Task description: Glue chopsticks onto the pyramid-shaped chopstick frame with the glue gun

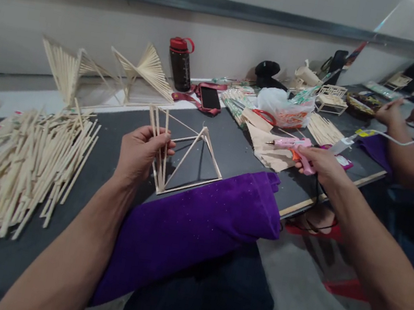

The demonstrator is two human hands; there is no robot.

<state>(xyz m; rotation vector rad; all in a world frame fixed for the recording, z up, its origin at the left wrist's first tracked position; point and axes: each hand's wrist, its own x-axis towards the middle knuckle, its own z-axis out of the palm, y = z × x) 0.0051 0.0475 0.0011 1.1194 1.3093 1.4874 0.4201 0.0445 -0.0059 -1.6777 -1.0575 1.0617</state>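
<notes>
Dark desk (113, 131), pale wall (114, 20).
By the left grip (140, 148), a stick frame (182, 161) beside purple cloth (199, 222) is pinched; by the right grip (319, 163), a pink glue gun (291, 144) is clasped. Orange print (296, 119) on the bag (274, 100) cannot be read; a co-worker (409, 152) is cut off.

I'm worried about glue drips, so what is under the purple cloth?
The table's wooden edge disappears beneath the right end of the purple cloth, and dark trousers show below it. Anything else the cloth covers cannot be seen.
</notes>
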